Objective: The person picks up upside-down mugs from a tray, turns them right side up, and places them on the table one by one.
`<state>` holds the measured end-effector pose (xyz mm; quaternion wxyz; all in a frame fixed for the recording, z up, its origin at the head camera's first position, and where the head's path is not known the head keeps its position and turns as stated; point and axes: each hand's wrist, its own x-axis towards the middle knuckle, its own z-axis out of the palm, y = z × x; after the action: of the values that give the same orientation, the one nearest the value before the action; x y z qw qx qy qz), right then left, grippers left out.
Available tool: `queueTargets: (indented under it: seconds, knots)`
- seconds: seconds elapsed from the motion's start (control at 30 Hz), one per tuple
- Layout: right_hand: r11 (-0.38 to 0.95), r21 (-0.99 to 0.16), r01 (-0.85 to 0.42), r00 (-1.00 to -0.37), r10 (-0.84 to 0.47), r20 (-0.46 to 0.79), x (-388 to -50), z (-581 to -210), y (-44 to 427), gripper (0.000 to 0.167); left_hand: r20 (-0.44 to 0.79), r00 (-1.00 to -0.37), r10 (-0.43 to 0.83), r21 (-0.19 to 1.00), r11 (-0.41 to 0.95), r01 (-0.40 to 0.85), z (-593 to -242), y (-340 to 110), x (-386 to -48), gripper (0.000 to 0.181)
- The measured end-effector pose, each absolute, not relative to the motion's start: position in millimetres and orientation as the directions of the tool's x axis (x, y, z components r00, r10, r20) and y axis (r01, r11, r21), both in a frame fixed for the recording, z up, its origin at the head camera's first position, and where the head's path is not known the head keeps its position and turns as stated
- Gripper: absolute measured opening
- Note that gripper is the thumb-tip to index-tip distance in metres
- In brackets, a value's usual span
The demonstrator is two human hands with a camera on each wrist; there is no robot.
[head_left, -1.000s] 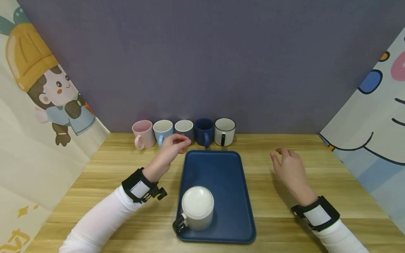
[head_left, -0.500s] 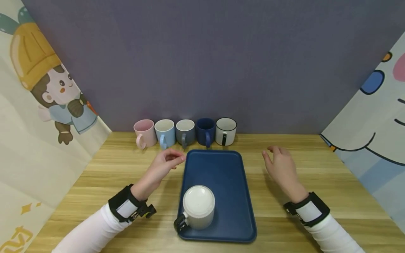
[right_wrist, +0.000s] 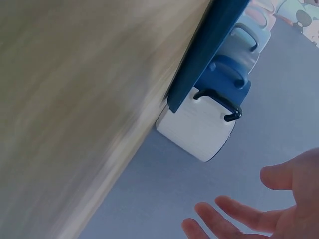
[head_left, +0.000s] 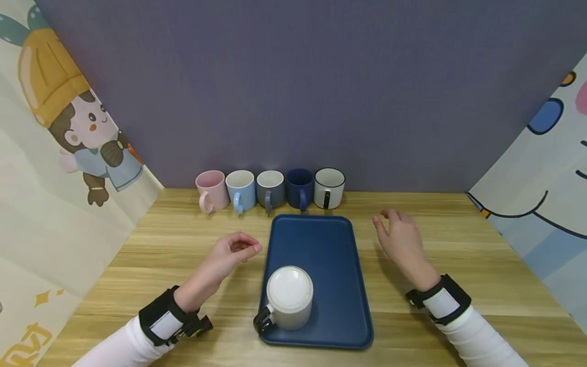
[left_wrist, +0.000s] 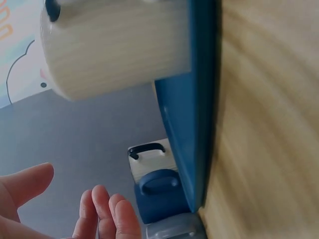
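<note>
My left hand hovers left of the blue tray, fingers loosely bent and holding nothing. To the tray's right, my right hand is also bare, its fingers relaxed and apart in the right wrist view. Upside down on the tray's near left part stands a white mug, its black handle sticking out over the left rim. Behind the tray is a row of upright mugs: a pink mug, a light blue mug, a grey mug, a dark blue mug and a black-rimmed white mug.
The wooden table extends on both sides of the tray. A grey panel rises behind the mug row. Printed cloths with cartoon figures hang at left and right.
My left hand has drawn back from in front of the grey mug, down and to the left. My right hand has shifted slightly left, toward the tray. The mugs stay in place.
</note>
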<state>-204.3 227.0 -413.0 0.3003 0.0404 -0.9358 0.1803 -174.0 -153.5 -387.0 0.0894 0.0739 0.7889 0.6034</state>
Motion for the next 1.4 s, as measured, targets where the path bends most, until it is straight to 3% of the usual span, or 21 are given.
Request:
queueTargets:
  seconds: [0.43,0.7,1.0,1.4]
  knots:
    - [0.928,-0.281,-0.245,-0.782,-0.017,0.624,-209.4,-414.3,212.7,0.035,-0.079,-0.922,0.378,0.954,0.297,0.040,-401.7,-159.7,-152.2,0.030]
    - [0.925,-0.304,-0.229,-0.822,-0.016,0.569,-208.1,-410.8,202.6,0.036,-0.148,-0.882,0.447,0.934,0.356,0.024,-404.1,-158.6,-142.8,0.030]
    - [0.921,-0.303,-0.246,-0.821,-0.032,0.570,-208.9,-410.3,193.5,0.035,-0.124,-0.804,0.581,0.953,0.296,0.068,-410.1,-157.6,-133.0,0.027]
    - [0.918,-0.293,-0.268,-0.807,-0.048,0.588,-211.9,-412.7,186.8,0.035,-0.199,-0.777,0.597,0.945,0.328,0.009,-414.1,-158.4,-125.6,0.029]
